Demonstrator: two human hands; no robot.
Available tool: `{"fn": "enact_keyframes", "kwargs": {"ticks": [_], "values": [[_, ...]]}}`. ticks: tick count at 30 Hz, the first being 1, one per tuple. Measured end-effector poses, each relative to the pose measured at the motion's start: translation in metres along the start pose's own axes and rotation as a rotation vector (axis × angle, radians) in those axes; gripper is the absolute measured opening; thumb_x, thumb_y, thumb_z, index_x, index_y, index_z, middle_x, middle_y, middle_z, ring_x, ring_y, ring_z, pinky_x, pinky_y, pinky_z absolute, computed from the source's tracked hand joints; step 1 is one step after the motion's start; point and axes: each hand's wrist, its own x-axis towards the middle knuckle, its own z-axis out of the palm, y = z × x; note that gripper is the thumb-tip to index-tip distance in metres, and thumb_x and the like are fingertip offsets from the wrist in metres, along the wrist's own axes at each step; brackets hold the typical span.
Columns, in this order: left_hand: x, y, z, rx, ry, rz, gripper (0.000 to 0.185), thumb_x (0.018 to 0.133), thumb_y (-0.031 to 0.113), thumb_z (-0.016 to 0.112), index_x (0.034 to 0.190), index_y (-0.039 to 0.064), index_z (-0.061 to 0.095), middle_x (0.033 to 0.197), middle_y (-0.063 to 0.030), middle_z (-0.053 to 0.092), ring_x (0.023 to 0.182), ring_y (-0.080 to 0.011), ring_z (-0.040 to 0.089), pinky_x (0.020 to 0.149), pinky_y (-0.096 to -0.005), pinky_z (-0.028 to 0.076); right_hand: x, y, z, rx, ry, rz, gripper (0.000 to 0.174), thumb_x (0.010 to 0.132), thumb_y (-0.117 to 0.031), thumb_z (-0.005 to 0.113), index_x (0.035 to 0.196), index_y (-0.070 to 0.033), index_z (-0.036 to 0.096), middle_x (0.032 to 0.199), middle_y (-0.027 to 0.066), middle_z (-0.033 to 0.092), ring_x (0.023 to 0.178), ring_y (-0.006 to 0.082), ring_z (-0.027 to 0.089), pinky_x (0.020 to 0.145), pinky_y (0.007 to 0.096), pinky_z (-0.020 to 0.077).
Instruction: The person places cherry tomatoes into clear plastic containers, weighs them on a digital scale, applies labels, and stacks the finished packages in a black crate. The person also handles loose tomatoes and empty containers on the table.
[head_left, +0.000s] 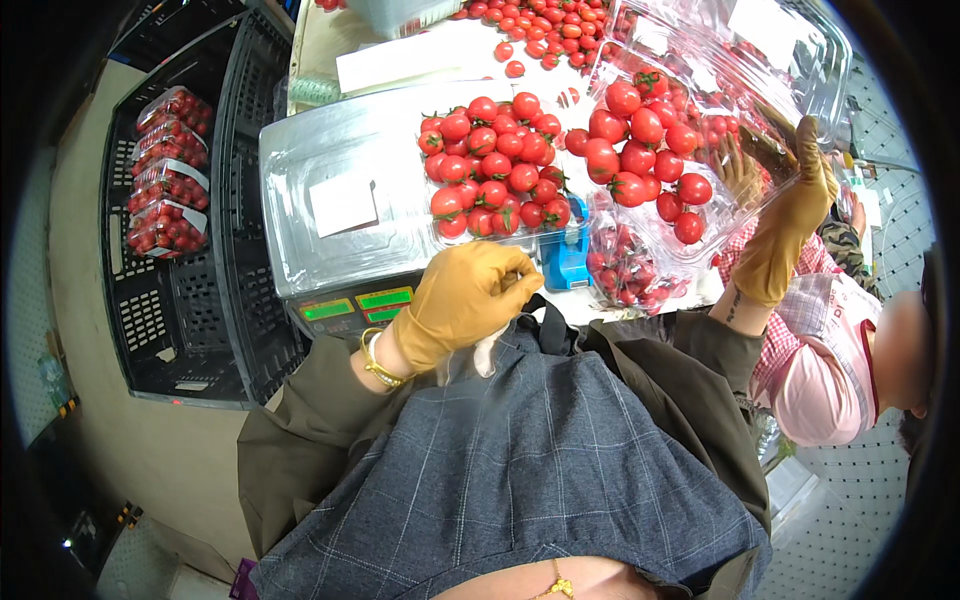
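My left hand (469, 304), in a tan rubber glove, is curled with its fingertips together at the front edge of a steel-topped scale (330, 247); I make out nothing clearly in it. Cherry tomatoes with green calyxes (495, 161) fill a clear plastic tray on the scale's right side. My right hand (784, 217), gloved alike, holds the right side of a clear plastic clamshell (739, 225), tilted, with loose tomatoes (634, 154) at its left. Part of its grip is hidden by glare. The scale's green displays (384, 300) are lit.
A blue tape dispenser (566, 255) stands between the scale and a filled tomato pack (634, 274). Loose tomatoes (555, 22) cover the table's back. More clear packaging (795, 52) lies back right. Packed tomatoes stand in a black crate (232, 330) at left. A co-worker's gloved hand (739, 169) is near my right hand.
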Motion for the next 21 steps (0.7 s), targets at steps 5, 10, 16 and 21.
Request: {"fn": "enact_keyframes", "kwargs": {"ticks": [5, 10, 16, 21], "values": [[-0.012, 0.002, 0.017, 0.088, -0.119, 0.219, 0.012, 0.078, 0.015, 0.064, 0.077, 0.004, 0.065, 0.067, -0.0116, 0.061, 0.059, -0.0275, 0.057, 0.055, -0.0325, 0.045, -0.007, -0.021, 0.003, 0.065, -0.098, -0.152, 0.032, 0.082, -0.021, 0.067, 0.085, 0.011, 0.065, 0.079, 0.0160, 0.067, 0.058, 0.0231, 0.065, 0.054, 0.0297, 0.0545], [-0.024, -0.006, 0.029, -0.003, -0.232, 0.112, 0.019, 0.078, 0.023, 0.064, 0.072, 0.005, 0.063, 0.063, -0.0121, 0.059, 0.057, -0.0295, 0.057, 0.052, -0.0366, 0.043, -0.007, -0.011, 0.020, 0.067, 0.098, -0.153, 0.032, 0.082, -0.022, 0.067, 0.087, 0.009, 0.065, 0.080, 0.0160, 0.067, 0.057, 0.0222, 0.064, 0.054, 0.0302, 0.0549], [-0.026, -0.014, 0.029, -0.018, -0.212, 0.082, 0.018, 0.077, 0.022, 0.064, 0.073, 0.005, 0.063, 0.063, -0.0115, 0.059, 0.057, -0.0291, 0.056, 0.052, -0.0364, 0.043, 0.006, -0.009, -0.001, 0.019, 0.003, -0.100, 0.034, 0.083, -0.023, 0.066, 0.090, 0.010, 0.065, 0.083, 0.0164, 0.067, 0.062, 0.0229, 0.064, 0.057, 0.0314, 0.0569], [-0.026, -0.015, 0.031, -0.006, -0.216, 0.099, 0.018, 0.078, 0.022, 0.065, 0.073, 0.005, 0.063, 0.063, -0.0117, 0.059, 0.057, -0.0295, 0.056, 0.052, -0.0366, 0.043, 0.008, -0.011, -0.011, -0.017, 0.008, -0.122, 0.037, 0.083, -0.024, 0.066, 0.087, 0.013, 0.065, 0.084, 0.0169, 0.066, 0.065, 0.0233, 0.064, 0.059, 0.0319, 0.0574]]}}
